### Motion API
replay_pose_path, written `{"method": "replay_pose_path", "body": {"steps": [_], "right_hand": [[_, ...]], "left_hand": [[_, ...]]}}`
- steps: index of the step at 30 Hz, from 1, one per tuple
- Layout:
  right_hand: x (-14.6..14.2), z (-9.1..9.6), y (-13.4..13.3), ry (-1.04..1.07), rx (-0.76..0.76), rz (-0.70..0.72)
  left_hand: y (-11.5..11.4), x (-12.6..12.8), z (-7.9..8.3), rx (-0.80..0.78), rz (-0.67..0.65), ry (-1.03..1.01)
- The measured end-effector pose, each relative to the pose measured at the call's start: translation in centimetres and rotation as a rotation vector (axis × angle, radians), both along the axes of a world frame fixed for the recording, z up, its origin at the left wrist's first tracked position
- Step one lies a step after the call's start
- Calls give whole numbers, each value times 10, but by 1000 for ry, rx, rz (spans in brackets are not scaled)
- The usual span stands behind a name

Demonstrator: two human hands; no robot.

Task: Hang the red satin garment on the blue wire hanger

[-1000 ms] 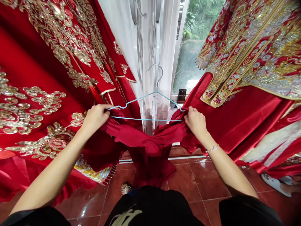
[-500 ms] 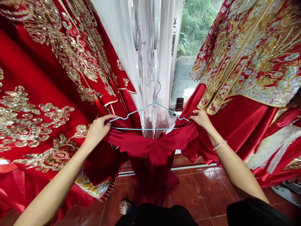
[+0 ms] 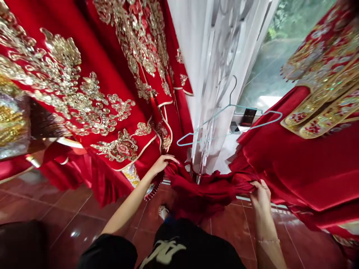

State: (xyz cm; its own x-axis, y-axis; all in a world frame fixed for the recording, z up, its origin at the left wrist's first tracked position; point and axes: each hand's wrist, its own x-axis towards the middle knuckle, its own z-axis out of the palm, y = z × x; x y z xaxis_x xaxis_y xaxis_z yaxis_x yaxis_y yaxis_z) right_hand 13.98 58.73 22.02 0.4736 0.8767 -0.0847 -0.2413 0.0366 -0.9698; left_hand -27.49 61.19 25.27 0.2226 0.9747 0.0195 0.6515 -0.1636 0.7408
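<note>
A dark red dress (image 3: 202, 190) sags in bunched folds between my two hands in the head view. My left hand (image 3: 162, 164) is closed on one upper edge of it. On the other side my right hand (image 3: 260, 190) grips the gathered cloth in its fingers. Above the dress is a light blue wire hanger (image 3: 230, 105), bare and tilted, with neither hand on it. Its metal hook is beside the white metal rack (image 3: 210, 123); whether it hangs there I cannot tell.
Red gowns with gold beading (image 3: 120, 145) hang close on the left. A red skirt (image 3: 294, 160) and a beaded jacket (image 3: 331, 101) hang on the right. A phone (image 3: 248, 117) stands by the window, with another device (image 3: 235, 127) beside it. Red tiles (image 3: 75, 216) cover the floor.
The dress has come off the hanger and dropped lower with both hands, its cloth now bunched. The hanger has been left above. The view has turned left.
</note>
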Motion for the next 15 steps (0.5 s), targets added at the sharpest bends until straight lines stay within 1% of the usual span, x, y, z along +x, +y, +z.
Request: {"method": "replay_pose_path", "body": {"steps": [1,3,5,8,10,12,13,15], "right_hand": [[-3,-3,-6,24,-9,-17],[-6,1,-17,83,-8,-65],[-9,13,-25,130,36,-125],[-16,41,-39,123,142,-187],[-21,58,-49,75,193,-202],[-24,65,-60,21,215,-218],[-25,66,-64,-3,215,-227],[-27,60,-72,-35,199,-233]], "left_hand": [[-3,-2,-10,-42,-41,97],[-6,-7,-26,-130,-93,252],[-6,-12,-39,-201,-75,324],[-4,-14,-57,-280,23,385],[-5,-10,-67,-311,86,396],[-7,0,-74,-308,132,363],[-9,7,-77,-292,150,331],[-14,22,-81,-246,179,239]]}}
